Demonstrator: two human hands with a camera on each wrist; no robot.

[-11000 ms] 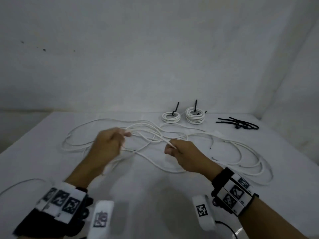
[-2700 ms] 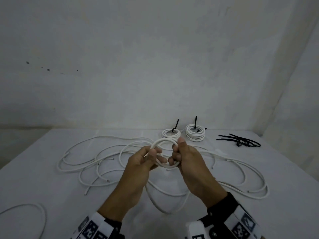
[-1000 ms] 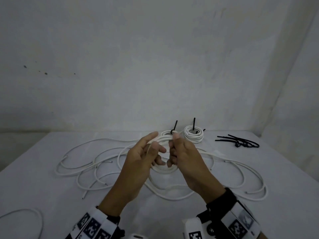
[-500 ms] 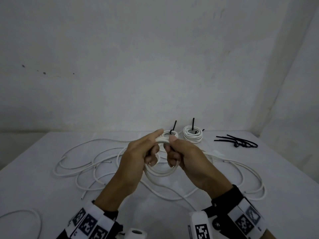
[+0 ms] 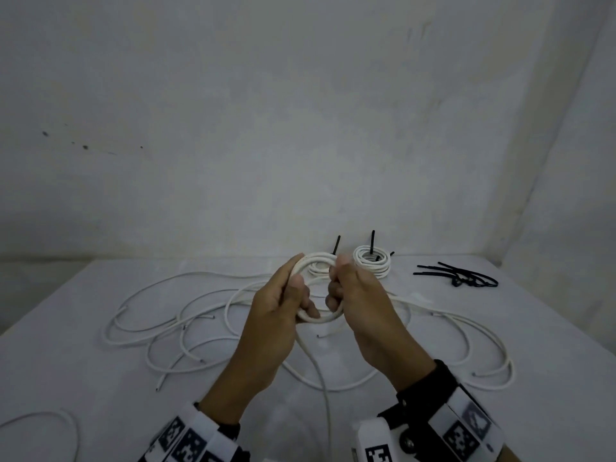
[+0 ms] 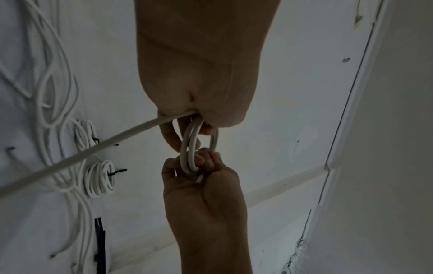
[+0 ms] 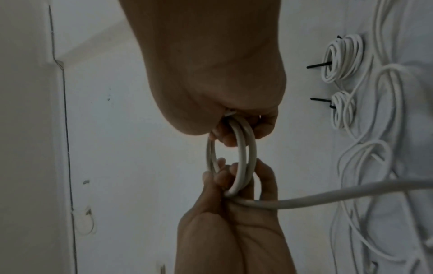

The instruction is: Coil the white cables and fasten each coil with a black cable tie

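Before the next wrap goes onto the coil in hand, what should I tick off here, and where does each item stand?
1. Both hands hold the coil: ok. The left hand grips one side, the right hand the other.
2. Loops lie together: ok, stacked side by side in the wrist views.
3. Loose tail feeds freely: cannot tell. It runs down among the loose cables on the table.
4. Cut end secured: ok, tucked in the right hand.
5. Spare black cable ties: ok, on the table to the right.
6. Finished coils out of the way: ok.
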